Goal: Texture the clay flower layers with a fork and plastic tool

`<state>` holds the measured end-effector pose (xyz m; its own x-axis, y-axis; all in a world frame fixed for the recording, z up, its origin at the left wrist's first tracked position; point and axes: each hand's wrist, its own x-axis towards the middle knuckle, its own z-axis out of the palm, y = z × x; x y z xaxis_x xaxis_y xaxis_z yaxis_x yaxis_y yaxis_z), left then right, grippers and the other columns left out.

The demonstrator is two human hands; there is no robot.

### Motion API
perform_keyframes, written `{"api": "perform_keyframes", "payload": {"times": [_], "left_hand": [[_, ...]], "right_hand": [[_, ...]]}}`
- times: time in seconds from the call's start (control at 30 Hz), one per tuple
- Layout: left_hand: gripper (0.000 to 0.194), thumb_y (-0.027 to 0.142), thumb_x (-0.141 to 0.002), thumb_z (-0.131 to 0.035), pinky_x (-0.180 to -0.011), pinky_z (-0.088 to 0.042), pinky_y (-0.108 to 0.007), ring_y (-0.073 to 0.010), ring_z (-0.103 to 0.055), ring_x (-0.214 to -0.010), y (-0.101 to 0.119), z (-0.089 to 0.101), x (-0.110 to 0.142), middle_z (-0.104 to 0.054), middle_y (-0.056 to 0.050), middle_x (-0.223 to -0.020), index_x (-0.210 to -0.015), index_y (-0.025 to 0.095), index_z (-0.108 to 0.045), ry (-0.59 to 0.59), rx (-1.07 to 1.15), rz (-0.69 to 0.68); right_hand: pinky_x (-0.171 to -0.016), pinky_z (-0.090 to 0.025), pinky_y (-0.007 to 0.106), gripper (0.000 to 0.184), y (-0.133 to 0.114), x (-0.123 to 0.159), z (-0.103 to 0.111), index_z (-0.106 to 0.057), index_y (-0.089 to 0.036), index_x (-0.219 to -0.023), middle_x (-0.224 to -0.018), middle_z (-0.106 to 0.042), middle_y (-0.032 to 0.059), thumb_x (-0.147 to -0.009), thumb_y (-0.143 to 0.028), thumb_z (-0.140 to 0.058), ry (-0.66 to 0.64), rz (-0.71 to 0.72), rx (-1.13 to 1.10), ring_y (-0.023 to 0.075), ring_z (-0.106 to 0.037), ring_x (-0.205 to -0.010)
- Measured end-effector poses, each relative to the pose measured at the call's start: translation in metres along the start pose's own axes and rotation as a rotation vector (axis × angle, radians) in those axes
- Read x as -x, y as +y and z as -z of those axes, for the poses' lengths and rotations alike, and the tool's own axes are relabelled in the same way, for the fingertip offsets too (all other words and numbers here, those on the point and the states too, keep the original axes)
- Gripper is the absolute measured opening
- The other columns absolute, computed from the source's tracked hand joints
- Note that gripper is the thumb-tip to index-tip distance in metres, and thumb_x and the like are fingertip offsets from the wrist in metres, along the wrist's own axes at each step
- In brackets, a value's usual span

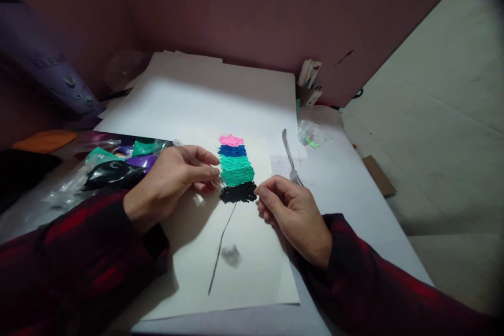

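At the far left of the table [366, 220], an orange piece [45, 142] lies behind a heap of shiny plastic packets [114, 174], some black, some green, some purple. Just right of these, the person's left hand [167, 181] holds a clear plastic fork [189, 154] between thumb and fingers, its tines down at the left edge of a black band [238, 192]. That band is the lowest part of a textured strip [237, 165] in the middle of the paper [189, 289] — pink on top, then blue, two greens and black. A dark line [221, 241] slants down from below it, with a grey smudge [231, 255] beside the line. At the band's right edge, the right hand [293, 212] has its thumb and forefinger narrowed to a pinch — whether anything is between them, one cannot tell. Beyond that hand lies a metal fork [289, 153], tines toward the person, and right of it a clear bag [314, 134].
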<state>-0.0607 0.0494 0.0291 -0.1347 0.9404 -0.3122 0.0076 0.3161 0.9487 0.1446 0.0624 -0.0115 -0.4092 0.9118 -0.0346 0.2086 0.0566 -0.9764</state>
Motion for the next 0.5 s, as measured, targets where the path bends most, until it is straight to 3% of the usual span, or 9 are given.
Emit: {"api": "perform_keyframes", "payload": {"times": [0.5], "left_hand": [[0.014,0.016,-0.064,-0.07,-0.053,-0.045,-0.023,-0.0131,-0.059,-0.052,-0.0003,-0.0015,-0.0011,-0.065,-0.001,-0.058,-0.072,0.017,-0.059,-0.024,-0.043,-0.039]], "right_hand": [[-0.047,-0.038,0.021,0.02,0.0003,0.0001,-0.0003,-0.054,-0.018,-0.077,-0.061,-0.054,-0.0019,-0.088,-0.034,-0.05,0.003,-0.006,-0.003,0.0078,-0.049,-0.051]]}}
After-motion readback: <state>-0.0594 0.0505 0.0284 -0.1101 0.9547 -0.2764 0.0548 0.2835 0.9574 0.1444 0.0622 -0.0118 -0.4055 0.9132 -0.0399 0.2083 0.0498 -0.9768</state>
